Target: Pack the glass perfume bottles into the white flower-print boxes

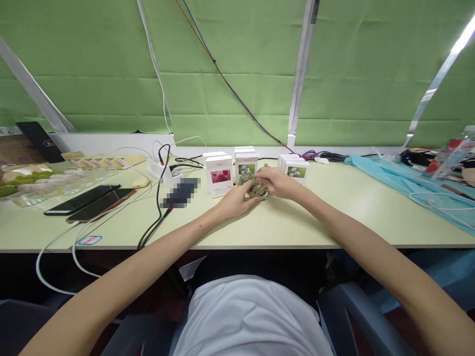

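A small clear glass jar [259,190] with greenish-brown dried bits in it is on the table before me, partly covered by my fingers. My left hand [236,201] is closed round its left side, thumb along the near side. My right hand [276,182] is at the jar's top and right, fingertips bunched together over its mouth; what they pinch, if anything, is hidden. Just behind stand white cartons with flower pictures: a red-flower carton [219,174] at left, a carton with a green picture [245,159] in the middle, and a white-flower carton [296,169] at right.
Two phones [100,203] lie at left beside white cables. A power strip [163,170] with black cords stands near a blurred-out dark object [181,192]. Blue plastic sheeting [393,180] and a bottle [454,151] are at right. Green cloth [237,99] hangs behind the table.
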### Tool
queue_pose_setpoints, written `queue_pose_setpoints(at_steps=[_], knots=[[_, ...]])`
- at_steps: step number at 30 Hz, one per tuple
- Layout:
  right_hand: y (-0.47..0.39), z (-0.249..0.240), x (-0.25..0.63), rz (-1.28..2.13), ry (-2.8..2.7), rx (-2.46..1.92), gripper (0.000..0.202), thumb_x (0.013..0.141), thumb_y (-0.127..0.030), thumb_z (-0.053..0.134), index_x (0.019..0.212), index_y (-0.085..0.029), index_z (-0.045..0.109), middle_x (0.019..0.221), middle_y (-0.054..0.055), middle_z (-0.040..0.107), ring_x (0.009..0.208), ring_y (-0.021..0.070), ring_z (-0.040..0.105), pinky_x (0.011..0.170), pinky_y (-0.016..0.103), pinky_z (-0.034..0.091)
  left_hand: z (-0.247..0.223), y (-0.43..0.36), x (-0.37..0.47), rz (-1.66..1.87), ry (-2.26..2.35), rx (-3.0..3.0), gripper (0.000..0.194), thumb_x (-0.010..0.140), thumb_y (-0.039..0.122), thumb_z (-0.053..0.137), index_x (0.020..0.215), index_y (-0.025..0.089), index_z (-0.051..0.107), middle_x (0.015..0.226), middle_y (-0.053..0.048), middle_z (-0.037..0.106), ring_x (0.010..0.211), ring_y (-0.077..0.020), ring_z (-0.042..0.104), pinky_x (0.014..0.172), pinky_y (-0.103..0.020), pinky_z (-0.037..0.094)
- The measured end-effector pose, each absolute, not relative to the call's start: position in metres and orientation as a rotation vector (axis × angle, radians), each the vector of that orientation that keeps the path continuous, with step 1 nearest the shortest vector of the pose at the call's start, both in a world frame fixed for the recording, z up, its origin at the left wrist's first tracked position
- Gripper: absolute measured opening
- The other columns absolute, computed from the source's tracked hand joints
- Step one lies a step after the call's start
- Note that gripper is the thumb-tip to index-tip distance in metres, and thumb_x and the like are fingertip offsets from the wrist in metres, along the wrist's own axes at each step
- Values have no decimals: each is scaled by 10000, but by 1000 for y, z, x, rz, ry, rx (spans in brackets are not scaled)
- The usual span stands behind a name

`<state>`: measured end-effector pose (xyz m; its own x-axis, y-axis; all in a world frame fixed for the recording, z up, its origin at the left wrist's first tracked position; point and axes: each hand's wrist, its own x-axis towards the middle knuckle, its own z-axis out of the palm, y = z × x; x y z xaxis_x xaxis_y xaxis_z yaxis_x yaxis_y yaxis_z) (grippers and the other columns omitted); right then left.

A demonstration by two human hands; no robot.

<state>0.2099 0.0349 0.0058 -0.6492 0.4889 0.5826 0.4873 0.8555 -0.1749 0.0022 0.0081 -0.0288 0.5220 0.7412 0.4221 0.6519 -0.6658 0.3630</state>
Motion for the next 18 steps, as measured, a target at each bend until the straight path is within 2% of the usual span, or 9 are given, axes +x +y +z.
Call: queue_pose_setpoints(at_steps=[7,18], knots=[[35,1,212,99,-2287,-713,271,965,-185,473,953,-171,743,900,106,737,824,222,611,776,332,450,-29,8,2,833,1211,2598,350,933,407,604,1197,179,576,746,-19,645,647,-206,600,629,-303,405],[31,7,209,16,-2375,-718,277,955,-152,459,917,-165,734,845,109,696,804,229,584,762,338,413,-29,8,2,836,1199,2596,375,935,396,605,1234,172,572,782,-31,673,705,-224,637,658,-309,430]])
